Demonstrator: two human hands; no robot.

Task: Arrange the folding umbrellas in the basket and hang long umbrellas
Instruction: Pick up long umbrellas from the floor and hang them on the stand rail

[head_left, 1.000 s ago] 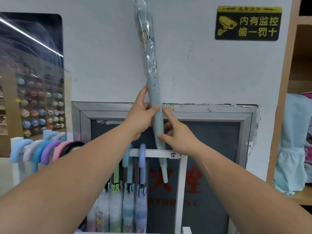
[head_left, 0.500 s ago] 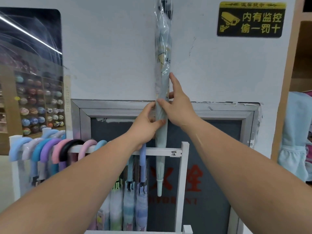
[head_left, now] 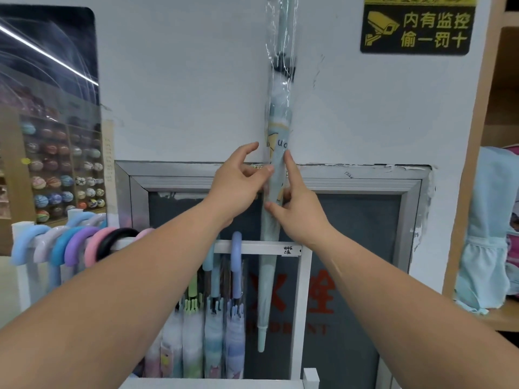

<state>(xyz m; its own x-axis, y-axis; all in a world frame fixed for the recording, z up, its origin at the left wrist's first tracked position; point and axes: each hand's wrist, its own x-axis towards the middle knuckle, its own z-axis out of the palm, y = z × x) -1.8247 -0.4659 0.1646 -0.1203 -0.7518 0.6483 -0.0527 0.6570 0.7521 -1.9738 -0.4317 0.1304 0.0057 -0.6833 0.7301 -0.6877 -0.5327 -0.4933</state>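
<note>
A long pale-blue umbrella (head_left: 278, 127) in a clear plastic sleeve stands upright in front of the wall, its tip pointing down behind the white rack rail (head_left: 252, 246). My left hand (head_left: 238, 181) pinches its shaft from the left with the thumb at the sleeve. My right hand (head_left: 295, 209) holds it from the right, index finger stretched up along the canopy. Its handle is above the frame. Several long umbrellas (head_left: 219, 327) hang from the rail by curved handles (head_left: 84, 242).
A grey metal-framed cabinet door (head_left: 365, 248) with red characters sits behind the rack. A yellow-on-black camera sign (head_left: 415, 26) is at the upper right. A wooden shelf with a light-blue bag (head_left: 488, 220) stands to the right. Shelves of balls (head_left: 56, 175) show at the left.
The umbrella went from tilted to upright and slid down, tip now below the rail. My hands swapped heights: the left rose to the shaft's left, the right came down lower.
</note>
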